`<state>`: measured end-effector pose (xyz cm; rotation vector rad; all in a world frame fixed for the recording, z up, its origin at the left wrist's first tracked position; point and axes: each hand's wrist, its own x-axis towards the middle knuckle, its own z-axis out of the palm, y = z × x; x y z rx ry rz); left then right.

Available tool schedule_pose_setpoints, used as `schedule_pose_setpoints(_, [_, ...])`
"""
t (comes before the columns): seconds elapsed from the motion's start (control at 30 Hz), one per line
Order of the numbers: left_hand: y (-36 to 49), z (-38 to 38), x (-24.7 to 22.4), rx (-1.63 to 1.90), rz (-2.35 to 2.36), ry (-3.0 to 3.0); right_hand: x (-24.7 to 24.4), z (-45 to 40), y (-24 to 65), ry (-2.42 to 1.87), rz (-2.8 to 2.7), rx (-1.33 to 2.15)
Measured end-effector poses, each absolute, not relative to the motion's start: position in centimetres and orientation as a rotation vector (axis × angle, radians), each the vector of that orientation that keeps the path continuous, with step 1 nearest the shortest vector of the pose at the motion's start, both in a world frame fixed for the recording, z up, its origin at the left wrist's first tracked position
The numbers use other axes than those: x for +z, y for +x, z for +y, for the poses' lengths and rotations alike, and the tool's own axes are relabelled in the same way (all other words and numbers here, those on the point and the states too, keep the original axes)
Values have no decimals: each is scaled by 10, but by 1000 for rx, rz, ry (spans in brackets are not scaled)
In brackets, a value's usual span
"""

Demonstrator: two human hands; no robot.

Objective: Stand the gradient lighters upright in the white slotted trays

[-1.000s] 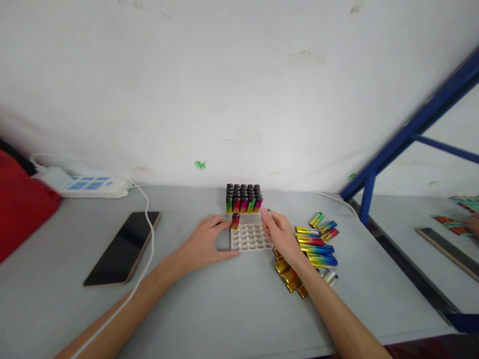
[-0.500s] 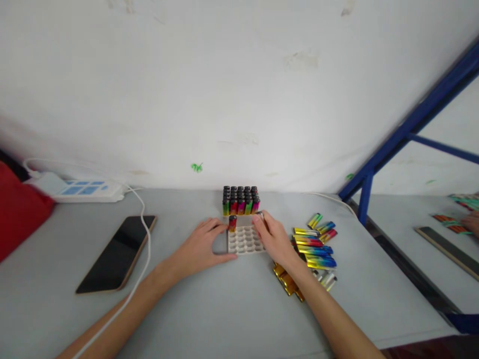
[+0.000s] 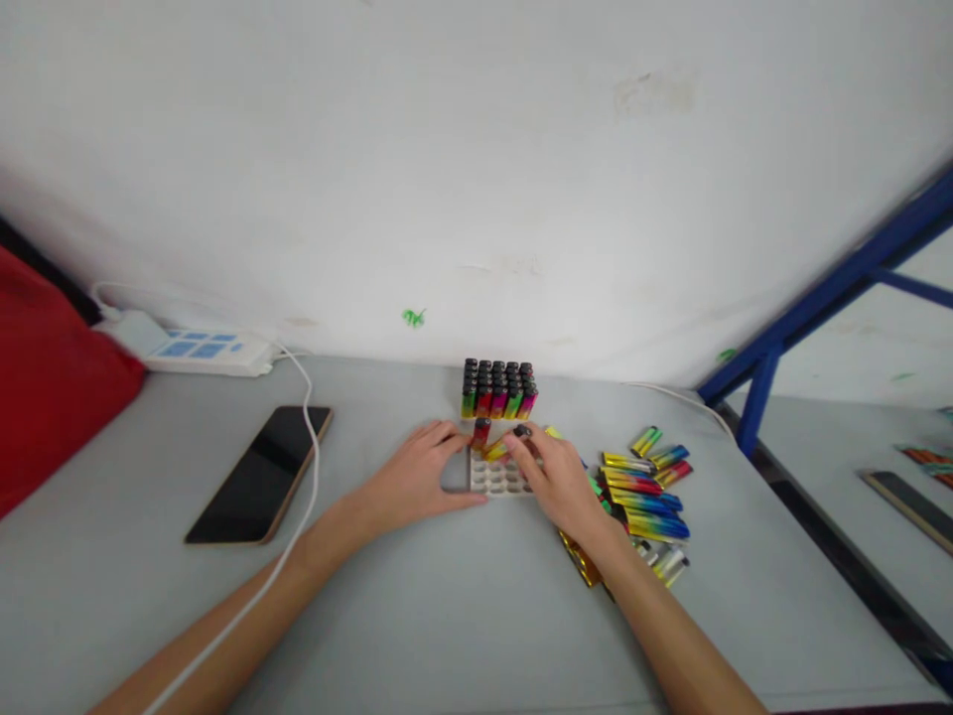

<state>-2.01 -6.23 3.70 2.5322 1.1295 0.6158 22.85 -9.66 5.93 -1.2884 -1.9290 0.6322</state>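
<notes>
My right grip pinches a yellow lighter, tilted over the white tray. My left grip is spread wide at the tray's left end, just beside the red lighter standing there.

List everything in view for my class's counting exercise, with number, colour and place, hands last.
Tray: one, white, centre
Standing lighters: five across, total unclear, multicoloured with black tops, behind tray
Lone lighter: one, red with black top, tray's back left
Tilted lighter: one, yellow with black top, over tray
Loose lighters: many, metallic mixed colours, right
Phone: one, black, left
Power strip: one, white and blue, back left
Cables: at least two, white, left and back right
Red item: one, red, far left
Frame: one, blue, right
Slab: one, dark, far right
Table: grey, below
Wall: white, behind
Left hand: one, bare, tray's left end
Right hand: one, bare, holding tilted lighter
</notes>
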Motion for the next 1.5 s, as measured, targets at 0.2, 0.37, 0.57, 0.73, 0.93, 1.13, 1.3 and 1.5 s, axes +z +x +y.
schedule_pose_setpoints(0.2, [-20,-62,36,613,1107,2535,53,-92,227,-1247,-2113,586])
schedule_pose_setpoints(0.37, [-20,-60,35,634,1108,2536,53,-90,211,-1429,-2287,275])
schedule_pose_setpoints(0.57, [-21,-58,34,622,1132,2547,59,-92,200,-1535,-2352,68])
schedule_pose_setpoints(0.73, [-23,-55,33,646,1111,2544,64,-86,250,-1576,-2179,136])
schedule_pose_setpoints(0.93, [-23,-54,32,656,1103,2553,52,-76,305,-1914,-2046,216])
schedule_pose_setpoints(1.13, [-24,-55,32,666,1091,2562,46,-73,309,-1851,-2004,188])
schedule_pose_setpoints(1.3, [-25,-55,32,671,1081,2560,56,-73,302,-1591,-1813,374])
schedule_pose_setpoints(1.5, [-24,-54,31,633,1108,2562,62,-75,283,-1399,-1560,720])
